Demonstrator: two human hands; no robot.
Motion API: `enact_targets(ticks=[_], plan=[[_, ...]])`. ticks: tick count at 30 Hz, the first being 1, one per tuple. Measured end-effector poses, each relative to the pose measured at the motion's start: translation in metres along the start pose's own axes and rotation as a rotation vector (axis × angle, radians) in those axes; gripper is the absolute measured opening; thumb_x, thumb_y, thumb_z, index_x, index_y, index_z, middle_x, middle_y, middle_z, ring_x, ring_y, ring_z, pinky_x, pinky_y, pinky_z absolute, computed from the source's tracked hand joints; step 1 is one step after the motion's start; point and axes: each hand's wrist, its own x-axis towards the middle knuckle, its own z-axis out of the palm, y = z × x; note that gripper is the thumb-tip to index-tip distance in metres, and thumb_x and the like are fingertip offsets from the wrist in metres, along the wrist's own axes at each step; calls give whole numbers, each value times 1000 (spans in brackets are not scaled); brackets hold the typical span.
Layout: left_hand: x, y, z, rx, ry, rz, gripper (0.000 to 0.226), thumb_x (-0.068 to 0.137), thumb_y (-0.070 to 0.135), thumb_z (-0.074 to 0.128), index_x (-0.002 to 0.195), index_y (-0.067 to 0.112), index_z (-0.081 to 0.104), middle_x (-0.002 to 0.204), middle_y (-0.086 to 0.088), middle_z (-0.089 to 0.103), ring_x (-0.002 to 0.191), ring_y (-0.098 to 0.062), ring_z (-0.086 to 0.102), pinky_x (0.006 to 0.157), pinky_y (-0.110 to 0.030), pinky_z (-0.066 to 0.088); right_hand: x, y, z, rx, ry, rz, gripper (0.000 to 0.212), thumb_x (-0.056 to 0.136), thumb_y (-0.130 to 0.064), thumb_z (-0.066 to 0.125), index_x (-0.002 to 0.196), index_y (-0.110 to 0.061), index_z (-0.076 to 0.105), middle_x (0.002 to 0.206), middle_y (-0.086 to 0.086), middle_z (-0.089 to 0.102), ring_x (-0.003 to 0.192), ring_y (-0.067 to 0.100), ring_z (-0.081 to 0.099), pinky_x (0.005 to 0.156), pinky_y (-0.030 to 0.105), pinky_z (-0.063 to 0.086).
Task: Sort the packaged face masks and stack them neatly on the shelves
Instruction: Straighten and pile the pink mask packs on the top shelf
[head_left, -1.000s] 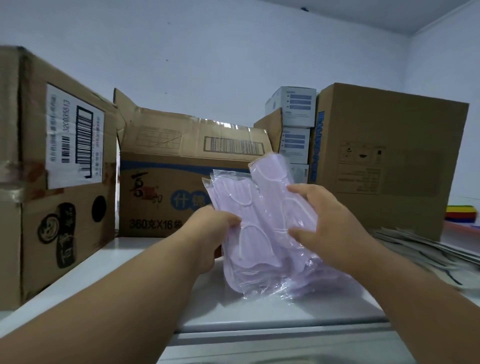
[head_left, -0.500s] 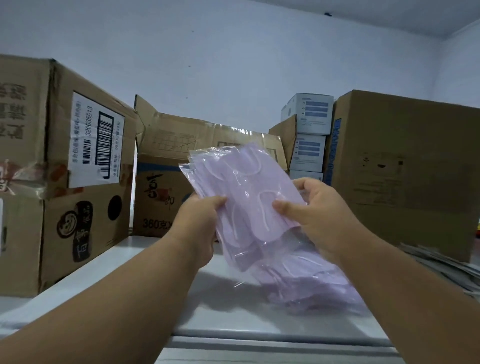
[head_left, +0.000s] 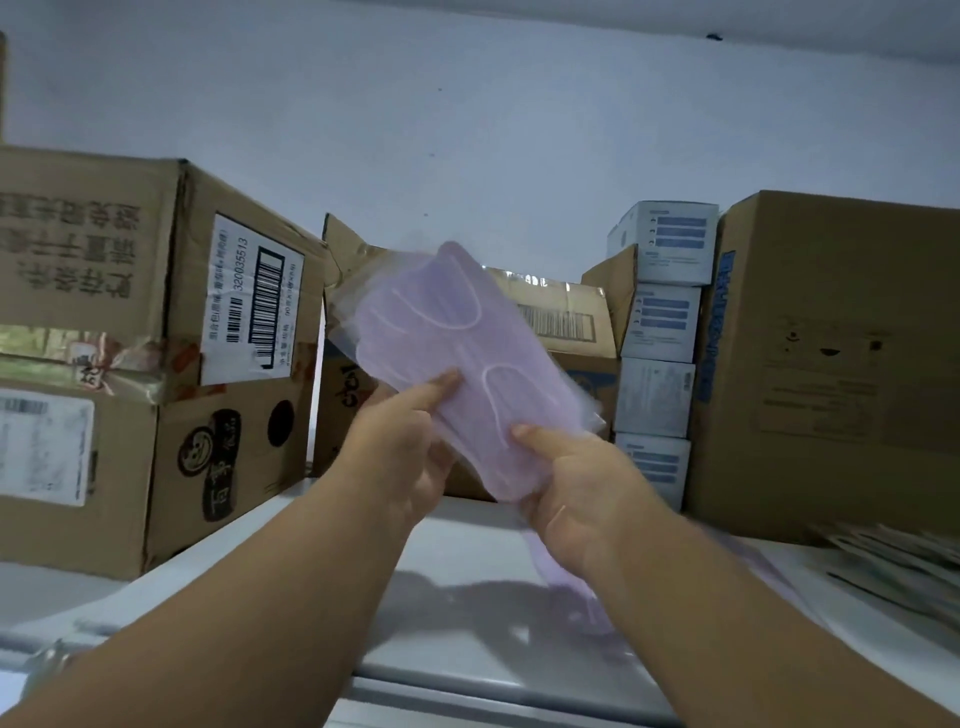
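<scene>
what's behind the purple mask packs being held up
Behind the purple mask packs stands an open cardboard box with a barcode label, against the wall. The packs and both hands cover its middle and printed front.

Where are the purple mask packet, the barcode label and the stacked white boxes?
purple mask packet (head_left: 457, 358), head view, middle of its front.
barcode label (head_left: 254, 306), head view, centre of the white sticker.
stacked white boxes (head_left: 657, 322), head view, front of the second box down.

Cardboard boxes (head_left: 156, 364) flank stacked small white cartons (head_left: 657, 322); possibly flattened paper (head_left: 893, 566) at right.
</scene>
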Motion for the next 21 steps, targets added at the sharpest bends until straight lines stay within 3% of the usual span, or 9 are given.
enact_targets(ticks=[4,7,10,13,15,17,19,21], plan=[[-3,31,-23,-40,166,128,35,84,5,71,117,13,60,115,-16,73,94,-29,73,67,-35,61,5,-8,-7,-151,69,-191,23,82,5,71,96,-12,65,79,8,73,74,29,67,72,44,58],[-10,54,-54,264,201,234,50,75,6,78,120,18,58,117,-12,68,100,-29,71,71,-37,62,3,-5,-14,-283,44,-173,25,82,8,69,100,-9,66,87,11,72,82,32,67,78,53,57],[-20,54,-69,751,151,83,42,82,8,78,119,18,60,115,-14,68,97,-32,70,76,-45,61,6,8,-11,-380,30,-76,28,81,3,72,107,-3,67,99,21,73,91,39,70,86,60,55],[-26,51,-78,876,180,-98,28,91,13,69,116,21,59,110,-10,66,91,-27,70,65,-41,59,8,17,-13,-459,41,-2,29,78,-11,69,105,-4,63,108,28,67,90,40,66,86,71,48],[-27,52,-82,869,209,-112,19,95,11,62,108,24,59,111,-9,62,94,-27,66,63,-42,59,11,21,-16,-472,67,-15,16,80,-10,66,95,-7,62,97,26,66,83,36,60,77,63,52],[-25,52,-87,870,210,-105,20,94,9,60,105,26,60,114,-10,62,99,-30,65,73,-48,61,13,23,-20,-480,63,-45,9,79,-8,68,87,-10,63,87,22,61,79,33,54,70,51,43],[-29,52,-88,840,165,-166,22,94,7,60,107,24,61,112,-12,65,99,-34,67,76,-54,61,13,24,-22,-468,43,-67,8,82,-3,67,81,-10,63,84,22,61,78,34,54,72,48,43],[-30,53,-90,834,118,-141,27,93,2,61,110,23,60,111,-12,66,97,-33,69,75,-50,61,13,21,-23,-409,22,-114,12,87,4,63,83,-7,63,87,22,67,81,35,62,80,52,54]])
